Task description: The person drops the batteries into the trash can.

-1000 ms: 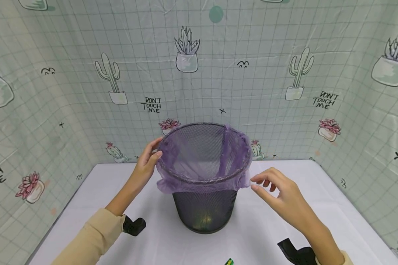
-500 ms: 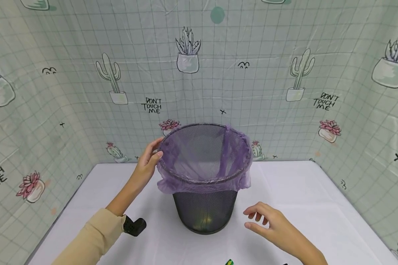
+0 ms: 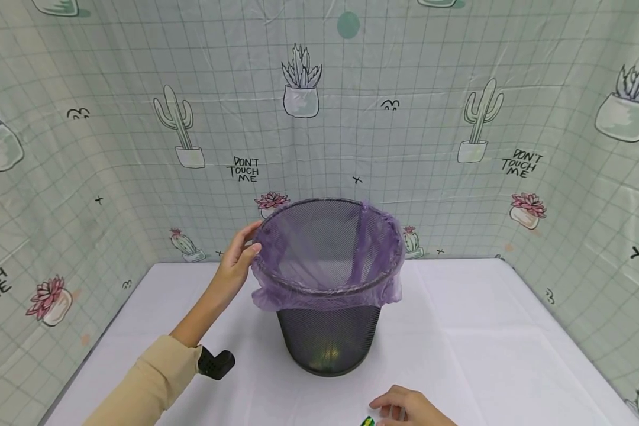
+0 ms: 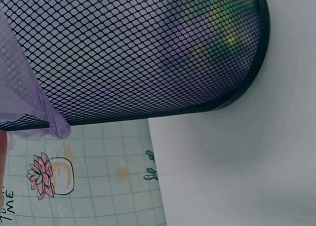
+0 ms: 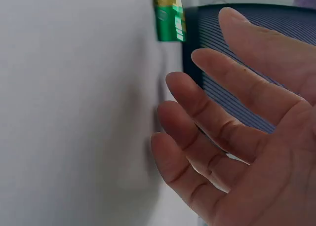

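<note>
A black mesh wastebasket (image 3: 327, 340) stands upright, lined with a thin purple bin bag (image 3: 325, 299) folded over its rim. My left hand (image 3: 236, 260) holds the basket's left rim, thumb on the near side and fingers farther back. Low in the head view, my right hand (image 3: 410, 408) holds nothing, its fingers loosely bent and apart. Close to it lies a small shiny green-and-yellow item (image 3: 368, 421), cut off by the frame's bottom edge. In the right wrist view this green-and-gold piece (image 5: 169, 18) sits beyond the fingertips; its kind is unclear.
A white-covered table (image 3: 490, 355) carries everything. Behind and beside it hangs a grid-patterned cloth (image 3: 330, 142) with printed plants. Through the mesh in the left wrist view, blurred yellow-green patches (image 4: 217, 28) show. A black wrist device (image 3: 216, 363) hangs by the left sleeve.
My right hand has left the bag's right edge and come down toward me, near the green-and-yellow item. My left hand and the basket have stayed put.
</note>
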`<state>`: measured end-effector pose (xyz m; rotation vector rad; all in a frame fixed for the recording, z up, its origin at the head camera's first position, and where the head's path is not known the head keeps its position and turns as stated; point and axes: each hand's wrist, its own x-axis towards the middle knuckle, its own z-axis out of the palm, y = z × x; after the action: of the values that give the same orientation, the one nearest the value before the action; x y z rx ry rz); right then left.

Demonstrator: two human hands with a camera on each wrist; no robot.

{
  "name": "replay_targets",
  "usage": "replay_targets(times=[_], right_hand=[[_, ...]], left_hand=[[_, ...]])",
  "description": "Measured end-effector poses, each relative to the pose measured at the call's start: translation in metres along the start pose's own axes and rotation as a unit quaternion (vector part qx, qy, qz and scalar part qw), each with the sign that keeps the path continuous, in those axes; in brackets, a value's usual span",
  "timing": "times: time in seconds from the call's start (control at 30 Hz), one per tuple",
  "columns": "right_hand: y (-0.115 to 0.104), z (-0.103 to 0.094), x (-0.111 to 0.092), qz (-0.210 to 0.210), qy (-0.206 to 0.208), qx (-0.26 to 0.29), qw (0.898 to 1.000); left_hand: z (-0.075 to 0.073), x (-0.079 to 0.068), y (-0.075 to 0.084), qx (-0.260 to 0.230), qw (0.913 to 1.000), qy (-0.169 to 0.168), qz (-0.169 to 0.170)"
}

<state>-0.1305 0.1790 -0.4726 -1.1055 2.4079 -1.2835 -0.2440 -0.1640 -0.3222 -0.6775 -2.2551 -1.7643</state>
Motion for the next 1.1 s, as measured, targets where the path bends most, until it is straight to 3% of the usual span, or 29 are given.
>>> replay_targets(times=[0.17,0.47,0.7,0.93,1.1], right_hand=[[0.007,0.010,-0.001,0.018,0.003,0.034,0.999],[0.010,0.013,0.004,0.016,-0.006,0.012,1.000],[0.023,0.019,0.005,-0.069,0.014,-0.042,0.997],[0.016,0.018,0.010,-0.012,-0.015,-0.039,0.999],[0.005,0.013,0.012,-0.023,-0.011,-0.073,0.997]], left_hand=[[0.000,0.000,0.000,-0.005,1.0000,-0.004,-0.004],[-0.001,0.000,0.000,-0.001,1.0000,-0.001,-0.006],[-0.001,-0.002,0.000,0.008,0.9999,0.001,-0.010],[0.000,-0.002,0.000,0.009,0.9999,0.001,-0.010],[0.000,-0.001,0.000,0.010,0.9999,0.002,-0.008]])
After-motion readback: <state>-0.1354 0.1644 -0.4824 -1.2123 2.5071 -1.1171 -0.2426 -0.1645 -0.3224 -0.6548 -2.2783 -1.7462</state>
